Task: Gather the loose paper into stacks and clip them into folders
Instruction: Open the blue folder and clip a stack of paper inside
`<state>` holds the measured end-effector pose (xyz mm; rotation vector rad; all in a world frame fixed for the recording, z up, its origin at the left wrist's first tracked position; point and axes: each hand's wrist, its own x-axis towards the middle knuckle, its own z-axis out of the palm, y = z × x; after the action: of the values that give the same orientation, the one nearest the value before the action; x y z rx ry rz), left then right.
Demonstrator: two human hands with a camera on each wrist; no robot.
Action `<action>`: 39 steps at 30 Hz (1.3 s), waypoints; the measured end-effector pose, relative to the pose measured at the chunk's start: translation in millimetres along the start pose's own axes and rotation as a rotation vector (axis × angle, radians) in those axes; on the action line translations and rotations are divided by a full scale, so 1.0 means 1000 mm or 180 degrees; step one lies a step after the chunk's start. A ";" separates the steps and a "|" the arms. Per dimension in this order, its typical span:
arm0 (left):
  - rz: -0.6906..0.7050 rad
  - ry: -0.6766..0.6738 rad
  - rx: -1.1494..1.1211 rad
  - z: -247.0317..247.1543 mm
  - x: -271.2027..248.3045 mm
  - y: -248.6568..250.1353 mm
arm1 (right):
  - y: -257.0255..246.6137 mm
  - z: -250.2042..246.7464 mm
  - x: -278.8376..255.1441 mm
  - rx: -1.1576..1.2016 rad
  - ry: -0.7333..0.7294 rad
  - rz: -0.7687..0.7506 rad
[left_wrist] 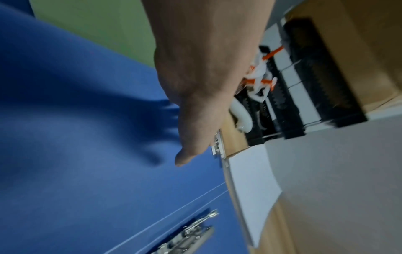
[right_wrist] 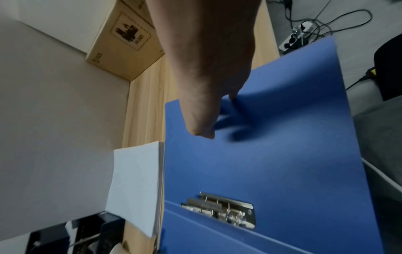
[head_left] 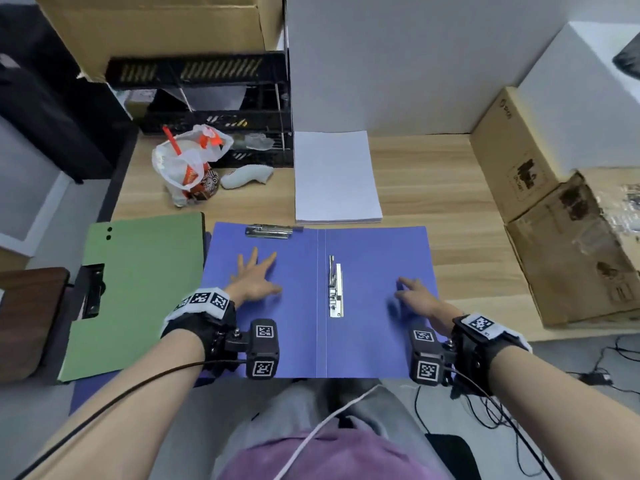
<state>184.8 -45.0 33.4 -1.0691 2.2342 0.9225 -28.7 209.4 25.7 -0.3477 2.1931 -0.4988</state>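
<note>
A blue folder lies spread open on the wooden desk, its near edge over the desk's front. My left hand lies flat with spread fingers on the folder's left leaf. On the right leaf rests my right hand, fingers straight. A metal lever clip sits by the spine, and a second metal clip lies along the left leaf's far edge. A neat stack of white paper lies just beyond the folder. A closed green folder lies at the left.
A plastic bag with a drink cup and a white crumpled object sit at the back left before black file trays. Cardboard boxes line the right side. Cables trail on the floor.
</note>
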 end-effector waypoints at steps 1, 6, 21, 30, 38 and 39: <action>-0.0059 -0.0046 -0.0009 0.006 0.004 0.000 | 0.006 -0.001 0.005 -0.0087 0.0031 0.0047; -0.0235 -0.0293 -0.0114 0.032 0.016 -0.007 | 0.025 0.004 0.017 -0.0306 -0.0049 0.0085; -0.0417 -0.0211 0.0797 -0.030 0.040 0.039 | -0.010 -0.039 0.064 -0.0337 0.0543 0.0007; 0.0332 0.0473 -0.0535 -0.037 0.101 0.175 | -0.031 -0.076 0.129 -0.0778 0.0353 -0.0934; 0.0190 0.0621 -0.0912 -0.012 0.167 0.239 | -0.069 -0.084 0.159 -0.0172 0.0387 -0.0751; 0.0132 0.0591 -0.0887 -0.009 0.172 0.240 | -0.074 -0.084 0.163 -0.0225 0.0289 -0.0725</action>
<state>-108.5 -22.1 10.6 -1.2812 2.3314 1.2250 -188.2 97.0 -2.7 -0.6288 2.2751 -0.5714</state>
